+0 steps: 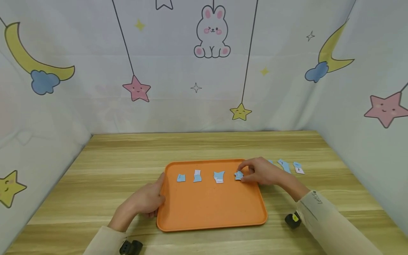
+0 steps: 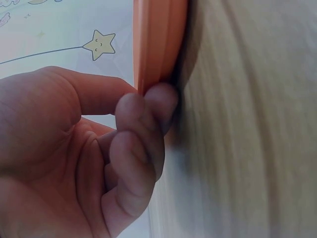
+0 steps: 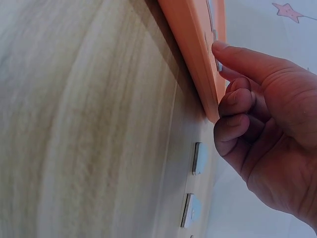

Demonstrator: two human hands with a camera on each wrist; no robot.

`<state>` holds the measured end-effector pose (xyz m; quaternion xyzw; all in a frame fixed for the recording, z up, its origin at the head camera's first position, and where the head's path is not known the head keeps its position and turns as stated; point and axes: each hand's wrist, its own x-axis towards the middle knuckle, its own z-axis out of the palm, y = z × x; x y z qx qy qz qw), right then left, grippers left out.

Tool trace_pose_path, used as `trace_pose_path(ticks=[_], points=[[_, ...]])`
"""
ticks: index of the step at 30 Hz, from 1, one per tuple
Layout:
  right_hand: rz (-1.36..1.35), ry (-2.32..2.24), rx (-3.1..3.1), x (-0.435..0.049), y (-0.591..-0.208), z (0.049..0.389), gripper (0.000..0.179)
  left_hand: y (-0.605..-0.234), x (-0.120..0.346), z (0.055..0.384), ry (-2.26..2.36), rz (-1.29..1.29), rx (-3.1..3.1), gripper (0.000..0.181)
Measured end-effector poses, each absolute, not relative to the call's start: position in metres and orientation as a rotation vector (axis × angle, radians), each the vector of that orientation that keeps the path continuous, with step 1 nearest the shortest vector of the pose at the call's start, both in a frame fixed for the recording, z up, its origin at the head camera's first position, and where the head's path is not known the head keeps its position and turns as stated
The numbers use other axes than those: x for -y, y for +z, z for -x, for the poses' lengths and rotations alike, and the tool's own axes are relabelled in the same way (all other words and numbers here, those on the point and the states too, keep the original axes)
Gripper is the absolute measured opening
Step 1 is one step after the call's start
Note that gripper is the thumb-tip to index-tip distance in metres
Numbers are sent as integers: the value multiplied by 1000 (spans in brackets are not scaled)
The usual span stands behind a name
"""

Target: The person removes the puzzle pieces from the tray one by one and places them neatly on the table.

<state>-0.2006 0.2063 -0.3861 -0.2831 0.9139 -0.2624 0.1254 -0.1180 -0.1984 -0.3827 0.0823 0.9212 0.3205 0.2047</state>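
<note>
An orange tray lies on the table, its left rim gripped by my left hand. In the left wrist view the thumb is on the rim and curled fingers are against its outer side. Over the tray's right part, my right hand pinches a small blue puzzle piece between thumb and index finger, close over the tray surface; the other fingers are curled in. Three more blue-and-white pieces lie in a row to its left: one at the far left, a taller one, and a wider one.
Right of the tray, several loose pieces lie on the wooden table, including a slanted blue piece and a blue-and-white piece; my right hand partly hides another. A patterned white curtain stands along the table's back and sides.
</note>
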Motion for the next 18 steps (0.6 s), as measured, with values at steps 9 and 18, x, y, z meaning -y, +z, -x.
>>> trace_pose_path(ticks=[9,18], points=[[828,-785,-2642,-209,-385,199,32,-383,199,118,895,-230,-2570,82],[834,-793,-2642,-211,-383,197,32,-382,199,117,896,-237,-2574,81]])
